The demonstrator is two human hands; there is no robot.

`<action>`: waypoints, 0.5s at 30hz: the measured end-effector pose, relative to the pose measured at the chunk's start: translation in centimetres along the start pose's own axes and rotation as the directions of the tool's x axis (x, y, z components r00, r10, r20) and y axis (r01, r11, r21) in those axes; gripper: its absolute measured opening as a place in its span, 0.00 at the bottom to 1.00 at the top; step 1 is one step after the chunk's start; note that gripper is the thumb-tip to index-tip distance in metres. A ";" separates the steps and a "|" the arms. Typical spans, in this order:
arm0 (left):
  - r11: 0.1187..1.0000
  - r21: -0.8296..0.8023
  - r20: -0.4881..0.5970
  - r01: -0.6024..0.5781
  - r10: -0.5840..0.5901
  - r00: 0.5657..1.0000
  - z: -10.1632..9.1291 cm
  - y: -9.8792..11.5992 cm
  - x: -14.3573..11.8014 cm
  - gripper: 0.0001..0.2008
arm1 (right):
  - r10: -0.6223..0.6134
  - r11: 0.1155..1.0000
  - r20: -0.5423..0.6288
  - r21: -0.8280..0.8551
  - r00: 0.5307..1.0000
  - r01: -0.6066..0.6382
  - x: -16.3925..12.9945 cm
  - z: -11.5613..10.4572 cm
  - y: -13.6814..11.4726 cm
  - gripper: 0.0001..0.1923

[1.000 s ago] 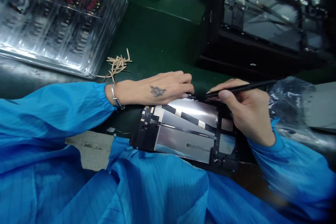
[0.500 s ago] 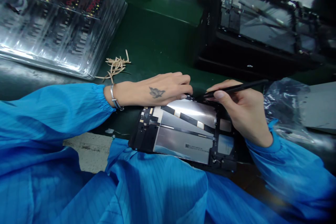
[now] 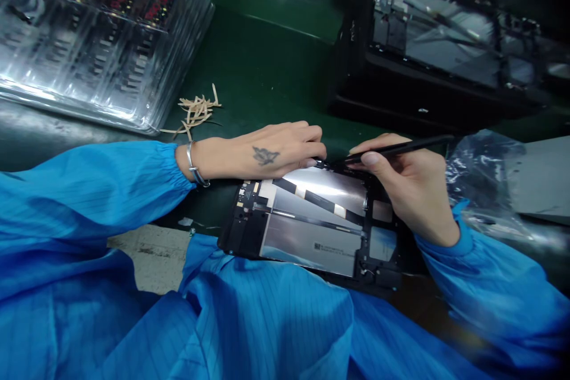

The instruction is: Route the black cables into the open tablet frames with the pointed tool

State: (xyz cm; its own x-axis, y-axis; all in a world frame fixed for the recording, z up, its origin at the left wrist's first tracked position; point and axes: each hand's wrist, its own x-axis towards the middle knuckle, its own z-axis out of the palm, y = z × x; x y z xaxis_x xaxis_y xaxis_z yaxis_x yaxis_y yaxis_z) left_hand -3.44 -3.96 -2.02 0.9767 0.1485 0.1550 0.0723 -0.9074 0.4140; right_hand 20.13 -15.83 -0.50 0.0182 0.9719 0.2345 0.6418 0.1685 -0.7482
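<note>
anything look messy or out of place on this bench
One thing: a loose heap of thin tan strips lies scattered on the green mat, beside the clear trays. The open device, under the left hand and the right hand holding a black tool, looks orderly.

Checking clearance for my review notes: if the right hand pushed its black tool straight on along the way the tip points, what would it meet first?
Most likely the left hand: the black tool in the right hand points left, its tip almost at the left fingertips over the opened device. Depth is uncertain.
</note>
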 end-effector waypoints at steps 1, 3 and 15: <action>1.000 -0.001 0.000 0.004 -0.004 1.000 0.1 0.0 0.0 0.16 | -0.006 1.000 0.000 -0.005 1.000 0.006 0.0 0.0 0.0 0.07; 1.000 -0.005 -0.003 0.005 -0.005 1.000 0.1 -0.1 0.0 0.16 | -0.014 1.000 0.006 -0.011 1.000 0.014 0.0 0.0 0.1 0.06; 1.000 0.005 0.020 0.018 -0.018 1.000 0.0 -0.2 0.1 0.16 | -0.067 0.997 0.005 -0.025 0.998 0.068 -0.1 -0.2 -0.1 0.07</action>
State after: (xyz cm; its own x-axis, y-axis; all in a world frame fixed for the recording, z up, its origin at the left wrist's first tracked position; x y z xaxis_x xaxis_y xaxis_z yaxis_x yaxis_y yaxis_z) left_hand -3.35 -3.79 -2.10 0.9792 0.1565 0.1294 0.0903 -0.9064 0.4126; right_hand 20.20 -15.99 -0.30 -0.0291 0.9592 0.2812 0.6605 0.2296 -0.7149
